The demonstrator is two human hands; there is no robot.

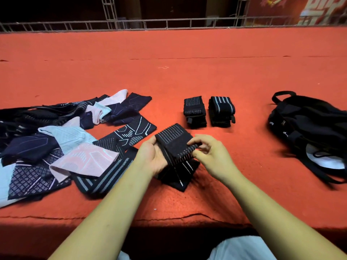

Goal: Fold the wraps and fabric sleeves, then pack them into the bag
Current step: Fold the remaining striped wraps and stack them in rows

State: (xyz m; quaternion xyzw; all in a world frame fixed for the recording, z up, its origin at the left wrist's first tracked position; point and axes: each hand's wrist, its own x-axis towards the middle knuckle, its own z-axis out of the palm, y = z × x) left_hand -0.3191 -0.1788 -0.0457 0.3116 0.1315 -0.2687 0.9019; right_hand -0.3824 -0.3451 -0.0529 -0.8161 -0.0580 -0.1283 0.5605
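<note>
A black wrap with thin white stripes (175, 142) is held above the red surface, partly folded, its lower layers hanging toward the carpet. My left hand (150, 156) grips its left side from below. My right hand (208, 151) pinches its right edge. Two folded black wraps (194, 109) (220, 109) lie side by side just beyond. A heap of unfolded fabric sleeves (62, 141) in navy, pink and pale blue spreads at the left. The black bag (311, 128) lies at the right, apart from both hands.
The red carpeted platform (187, 72) stretches far back to a metal truss rail (169, 23). Its front edge runs just before my knees. A striped grey-and-black wrap (105, 177) lies at the heap's near edge, beside my left forearm.
</note>
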